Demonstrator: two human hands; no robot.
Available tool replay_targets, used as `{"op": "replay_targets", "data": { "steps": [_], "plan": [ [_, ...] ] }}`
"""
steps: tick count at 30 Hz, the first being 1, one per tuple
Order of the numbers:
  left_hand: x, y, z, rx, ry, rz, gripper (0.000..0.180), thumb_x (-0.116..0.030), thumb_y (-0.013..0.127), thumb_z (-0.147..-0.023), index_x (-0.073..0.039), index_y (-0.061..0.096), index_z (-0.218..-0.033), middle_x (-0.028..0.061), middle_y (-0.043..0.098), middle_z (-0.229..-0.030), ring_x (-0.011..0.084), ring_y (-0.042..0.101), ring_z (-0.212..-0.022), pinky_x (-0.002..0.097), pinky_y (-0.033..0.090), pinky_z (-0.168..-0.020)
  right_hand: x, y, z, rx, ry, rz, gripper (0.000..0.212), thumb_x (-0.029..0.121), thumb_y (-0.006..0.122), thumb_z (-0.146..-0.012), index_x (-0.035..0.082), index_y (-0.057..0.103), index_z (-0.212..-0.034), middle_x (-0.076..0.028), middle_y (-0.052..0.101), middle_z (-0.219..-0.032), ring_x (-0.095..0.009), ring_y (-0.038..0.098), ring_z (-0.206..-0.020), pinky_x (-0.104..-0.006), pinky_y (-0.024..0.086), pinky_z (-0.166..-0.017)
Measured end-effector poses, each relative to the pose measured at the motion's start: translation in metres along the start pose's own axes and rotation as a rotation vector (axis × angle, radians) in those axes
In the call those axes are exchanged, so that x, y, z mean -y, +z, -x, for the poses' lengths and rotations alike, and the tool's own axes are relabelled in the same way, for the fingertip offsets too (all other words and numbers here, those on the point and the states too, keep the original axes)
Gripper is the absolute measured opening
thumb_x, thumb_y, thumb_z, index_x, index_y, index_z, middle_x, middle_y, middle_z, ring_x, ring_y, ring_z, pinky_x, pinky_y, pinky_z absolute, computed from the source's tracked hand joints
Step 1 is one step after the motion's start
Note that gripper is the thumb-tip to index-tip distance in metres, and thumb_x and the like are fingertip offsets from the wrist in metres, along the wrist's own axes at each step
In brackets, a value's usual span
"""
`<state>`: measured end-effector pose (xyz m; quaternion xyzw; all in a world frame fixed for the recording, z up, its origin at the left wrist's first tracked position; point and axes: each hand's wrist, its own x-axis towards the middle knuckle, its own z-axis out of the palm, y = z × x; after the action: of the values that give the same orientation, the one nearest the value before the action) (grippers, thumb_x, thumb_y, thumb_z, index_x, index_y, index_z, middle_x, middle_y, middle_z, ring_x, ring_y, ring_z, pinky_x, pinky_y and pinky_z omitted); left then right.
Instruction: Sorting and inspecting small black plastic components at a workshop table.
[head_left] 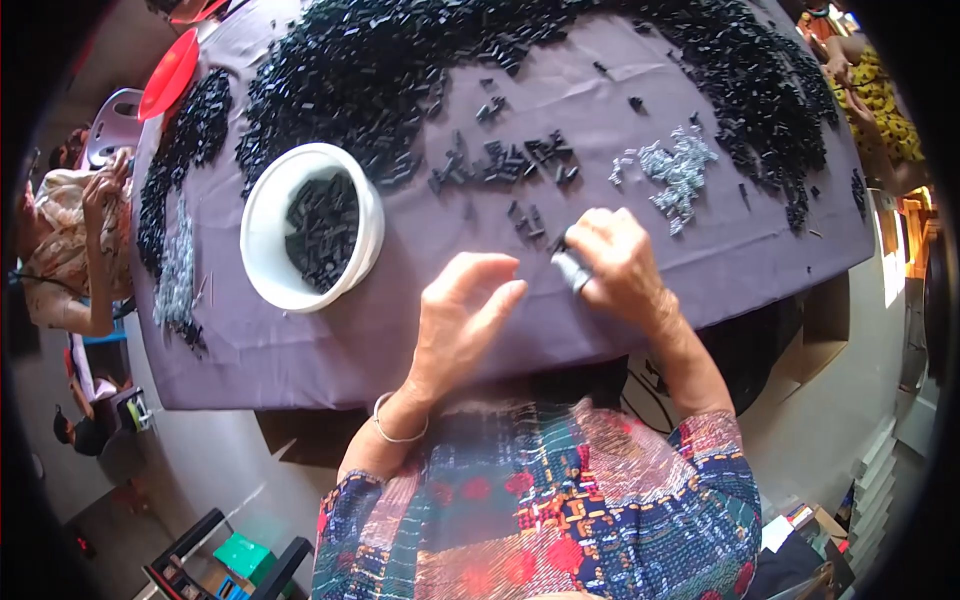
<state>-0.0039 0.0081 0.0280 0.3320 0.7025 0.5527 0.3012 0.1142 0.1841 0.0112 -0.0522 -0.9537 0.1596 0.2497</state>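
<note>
Right grip (pixel 618 262) pinches a dark piece (pixel 560 243) at its tips; left grip (pixel 455 318) is spread nearby.

1 left hand (pixel 450 318), 1 right hand (pixel 618 262), 1 white tub (pixel 266 235), 2 clusters of clear pieces (pixel 678 172), 1 bracelet (pixel 400 440)

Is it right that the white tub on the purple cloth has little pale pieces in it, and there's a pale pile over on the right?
Not quite: the white tub on the purple cloth has black pieces in it. The head view shows that. The pale pile is on the right.
</note>
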Motion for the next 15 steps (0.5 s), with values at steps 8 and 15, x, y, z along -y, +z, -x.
{"op": "replay_targets", "data": {
  "steps": [8,15],
  "plan": [
    [0.006,-0.011,-0.009,0.302,-0.358,0.24,0.019,-0.011,0.071,-0.079,0.002,0.067,-0.092,0.0011,0.065,-0.078,0.006,0.057,-0.072,0.0214,0.046,-0.065,0.023,0.001,0.011,0.053,-0.113,-0.335,0.019,0.013,0.068,-0.066,0.008,0.057,-0.081,-0.006,0.055,-0.076,-0.023,0.056,-0.072,-0.0353,0.043,-0.067],
    [0.008,-0.017,-0.002,0.314,-0.498,0.35,0.014,-0.01,0.068,-0.083,-0.001,0.066,-0.093,-0.0021,0.062,-0.076,0.005,0.054,-0.067,0.0202,0.045,-0.062,-0.034,-0.011,0.007,-0.213,0.31,0.027,0.016,0.011,0.07,-0.07,0.007,0.058,-0.079,-0.009,0.056,-0.078,-0.029,0.055,-0.075,-0.0395,0.043,-0.068]
  ]
}}
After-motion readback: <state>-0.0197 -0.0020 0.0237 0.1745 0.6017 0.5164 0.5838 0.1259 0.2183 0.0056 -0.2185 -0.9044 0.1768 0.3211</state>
